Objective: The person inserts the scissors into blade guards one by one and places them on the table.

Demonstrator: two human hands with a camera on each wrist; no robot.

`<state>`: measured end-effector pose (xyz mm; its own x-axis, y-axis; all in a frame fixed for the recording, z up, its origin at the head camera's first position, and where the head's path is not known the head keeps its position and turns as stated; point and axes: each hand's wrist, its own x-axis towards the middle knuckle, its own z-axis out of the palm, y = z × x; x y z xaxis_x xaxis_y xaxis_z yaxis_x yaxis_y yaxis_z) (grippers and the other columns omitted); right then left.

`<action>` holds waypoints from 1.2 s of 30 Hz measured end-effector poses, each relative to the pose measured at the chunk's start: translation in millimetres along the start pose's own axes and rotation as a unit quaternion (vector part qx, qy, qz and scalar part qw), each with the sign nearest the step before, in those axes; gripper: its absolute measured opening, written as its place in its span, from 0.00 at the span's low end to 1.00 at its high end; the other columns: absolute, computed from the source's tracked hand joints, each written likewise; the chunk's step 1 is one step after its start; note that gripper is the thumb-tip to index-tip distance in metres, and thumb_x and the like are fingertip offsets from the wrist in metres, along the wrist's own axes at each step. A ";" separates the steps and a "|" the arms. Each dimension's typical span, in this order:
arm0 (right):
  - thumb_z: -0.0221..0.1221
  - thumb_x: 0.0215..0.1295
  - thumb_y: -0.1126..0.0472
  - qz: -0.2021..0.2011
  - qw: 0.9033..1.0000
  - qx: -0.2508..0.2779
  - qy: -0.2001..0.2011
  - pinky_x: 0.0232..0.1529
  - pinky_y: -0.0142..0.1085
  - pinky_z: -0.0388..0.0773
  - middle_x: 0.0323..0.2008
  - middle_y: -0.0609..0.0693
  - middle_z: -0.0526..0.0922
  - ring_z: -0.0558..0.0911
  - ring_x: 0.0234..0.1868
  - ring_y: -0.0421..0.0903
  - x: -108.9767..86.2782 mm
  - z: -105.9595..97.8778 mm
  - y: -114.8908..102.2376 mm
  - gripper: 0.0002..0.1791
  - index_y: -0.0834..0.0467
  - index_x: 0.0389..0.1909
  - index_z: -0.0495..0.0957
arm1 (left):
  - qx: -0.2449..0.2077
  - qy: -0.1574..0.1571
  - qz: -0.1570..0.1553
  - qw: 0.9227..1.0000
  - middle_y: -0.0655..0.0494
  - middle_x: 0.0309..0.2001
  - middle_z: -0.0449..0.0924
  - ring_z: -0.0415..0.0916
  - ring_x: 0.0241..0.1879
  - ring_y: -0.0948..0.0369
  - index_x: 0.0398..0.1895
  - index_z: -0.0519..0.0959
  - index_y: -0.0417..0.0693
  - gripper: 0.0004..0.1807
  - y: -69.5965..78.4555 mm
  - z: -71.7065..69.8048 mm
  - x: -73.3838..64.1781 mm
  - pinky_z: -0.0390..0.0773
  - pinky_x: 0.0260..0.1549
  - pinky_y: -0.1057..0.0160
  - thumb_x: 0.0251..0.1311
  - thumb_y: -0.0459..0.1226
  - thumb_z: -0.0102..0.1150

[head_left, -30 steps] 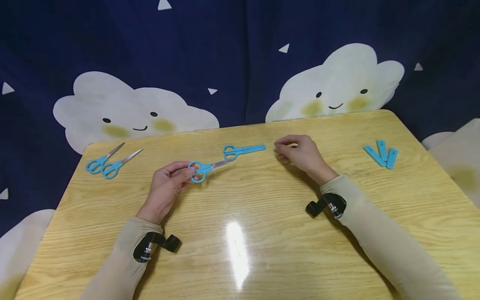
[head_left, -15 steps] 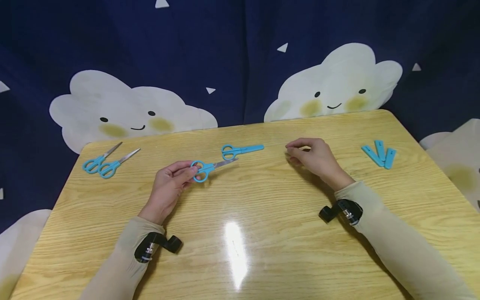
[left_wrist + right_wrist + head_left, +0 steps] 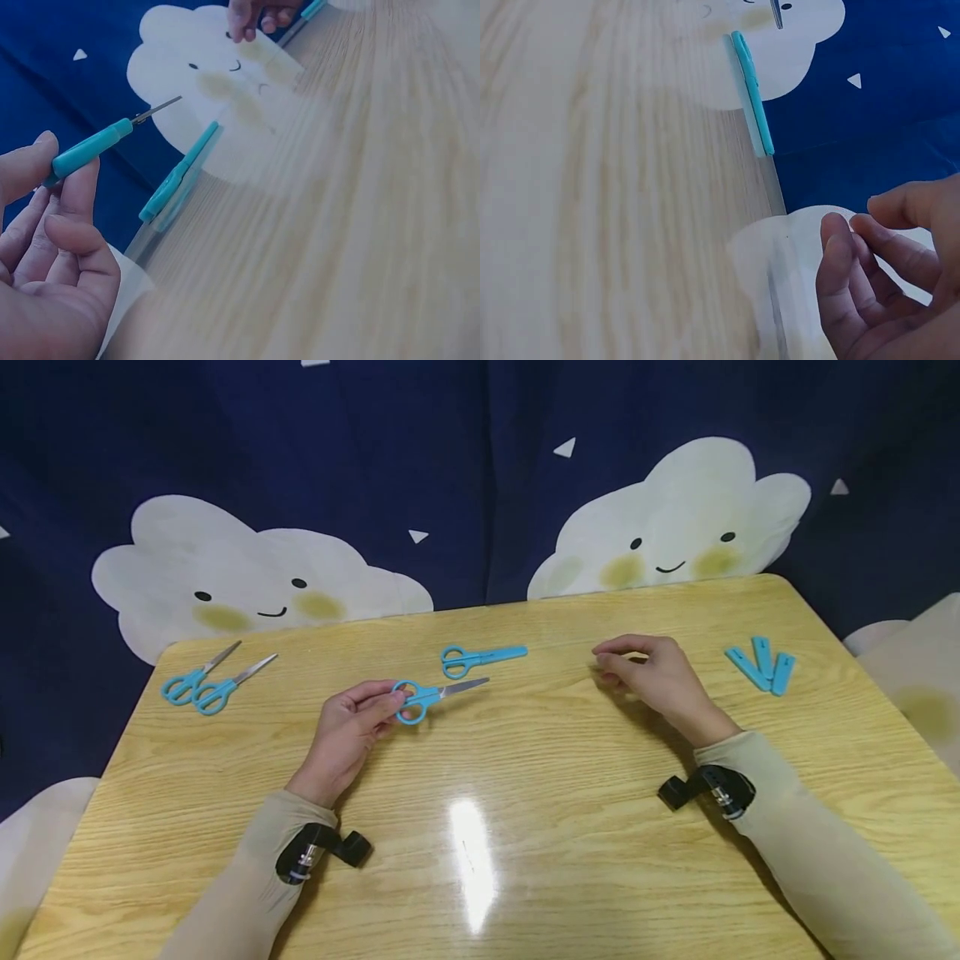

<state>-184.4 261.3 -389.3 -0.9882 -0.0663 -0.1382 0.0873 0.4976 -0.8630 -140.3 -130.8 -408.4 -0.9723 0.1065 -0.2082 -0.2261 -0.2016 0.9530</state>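
My left hand [image 3: 348,731] pinches the blue handle of a pair of scissors [image 3: 423,695] above the table. Their bare metal blades point right, and the left wrist view shows the same scissors [image 3: 94,150] edge-on between thumb and fingers. Just beyond them lies another pair of blue scissors [image 3: 483,657] with a blue cover over its blades. My right hand [image 3: 660,681] hovers to the right of that covered pair. Its fingers bend loosely and hold nothing, as the right wrist view of the hand [image 3: 885,277] confirms.
Two more uncovered scissors [image 3: 217,693] lie side by side at the table's back left. Three loose blue blade covers [image 3: 762,660] are fanned out at the right. Behind the wooden table [image 3: 570,860] hangs a dark blue curtain [image 3: 480,468] with clouds.
My right hand has drawn away to the right, from near the covered scissors toward the loose covers. The left hand has shifted slightly right with its scissors.
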 end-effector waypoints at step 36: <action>0.58 0.67 0.44 0.007 0.998 0.005 0.056 0.34 0.33 0.85 0.36 0.35 0.85 0.86 0.35 0.40 -0.6 -57.8 4.6 0.24 0.56 0.55 0.79 | 0.009 -0.031 -0.011 0.999 0.63 0.36 0.89 0.81 0.28 0.69 0.45 0.80 0.46 0.11 -10.1 34.0 5.6 0.72 0.23 0.75 0.61 0.38 0.65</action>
<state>-190.8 313.6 -365.1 -0.9947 0.0386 -0.0951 0.1018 0.4888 -0.8665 -141.4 -95.0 -411.8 -0.9612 0.1712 -0.2164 -0.2466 -0.1815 0.9520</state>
